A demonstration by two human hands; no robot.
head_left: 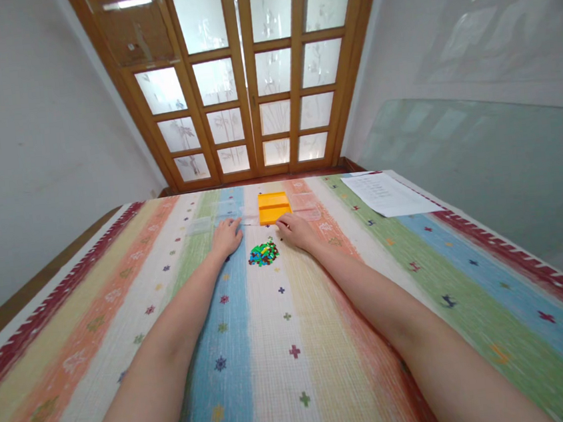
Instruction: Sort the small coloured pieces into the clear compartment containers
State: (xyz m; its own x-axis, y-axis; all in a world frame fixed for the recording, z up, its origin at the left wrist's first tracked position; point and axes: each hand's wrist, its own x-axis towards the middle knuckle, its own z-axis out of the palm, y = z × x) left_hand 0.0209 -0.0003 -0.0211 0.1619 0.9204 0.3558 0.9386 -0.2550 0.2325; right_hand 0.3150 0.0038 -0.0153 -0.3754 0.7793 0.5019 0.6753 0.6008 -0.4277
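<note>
A small heap of green, blue, brown and yellow pieces (264, 254) lies on the striped tablecloth between my hands. My left hand (226, 237) rests to the left of the heap, fingers stretched toward the edge of a clear plastic tray (200, 225), with nothing seen in them. Beyond the heap sits a yellow open box (275, 206) with a divider across it. My right hand (296, 231) is at the box's near right corner, its fingers curled together. Whatever those fingertips may hold is too small to make out. A clear plastic part (308, 206) lies right of the yellow box.
A printed white sheet (385, 193) lies at the far right of the table. The striped tablecloth (273, 373) covers the tabletop. Wooden doors with glass panes (274, 71) stand behind the table, and a glass panel (488, 162) is at the right wall.
</note>
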